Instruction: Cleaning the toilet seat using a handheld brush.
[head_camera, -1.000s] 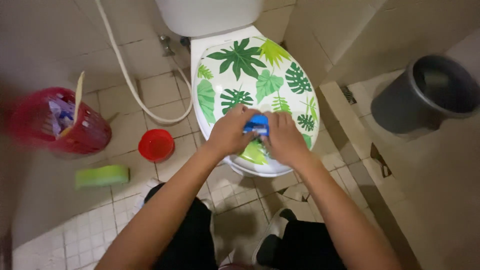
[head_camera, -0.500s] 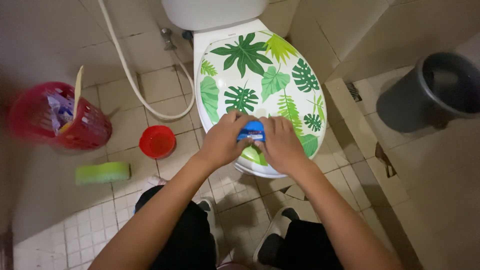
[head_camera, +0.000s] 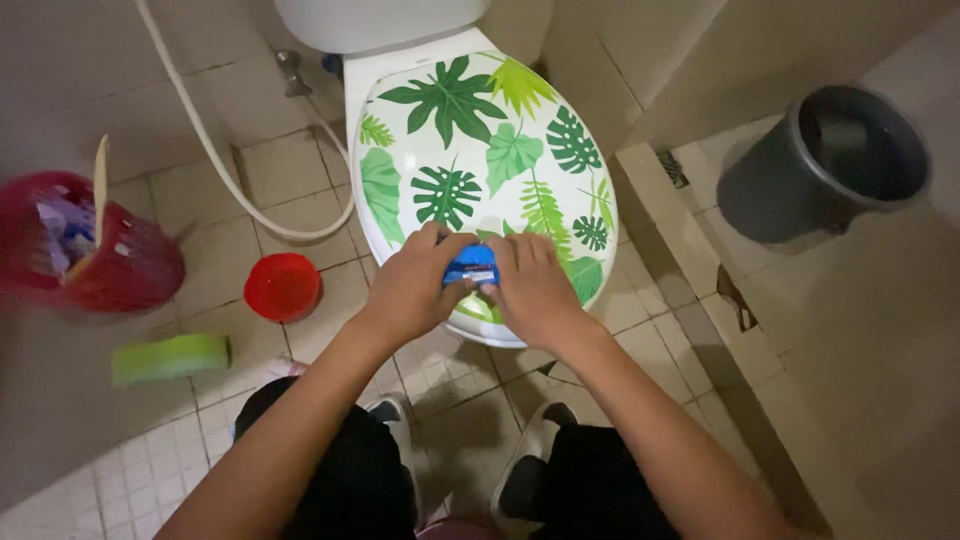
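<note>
A small blue object (head_camera: 471, 266), apparently a compact plastic item with a lighter patch on its upper face, is held between the left hand (head_camera: 412, 287) and the right hand (head_camera: 531, 290) over the front edge of the closed toilet lid (head_camera: 470, 140), which carries a pattern of green leaves on white. Both hands are closed in on the object from opposite sides, with the fingers curled over it and the thumbs tucked under; most of its body is hidden, so its exact kind cannot be told. Whether it rests on the lid or is lifted just clear of it cannot be determined. The object is judged to be light and rigid, since it is covered almost wholly by two sets of fingertips and no sag is seen. A smooth, possibly slippery surface is to be assumed, so a grip across its two short ends is judged the most secure, with pressure kept moderate. On the tiled floor to the left, a red cup (head_camera: 283, 286), a green sponge (head_camera: 170, 357) and a red basket (head_camera: 88, 246) holding a stick-like handle are set well apart from the hands. A dark grey bucket (head_camera: 829, 160) stands on the raised ledge to the right.
</note>
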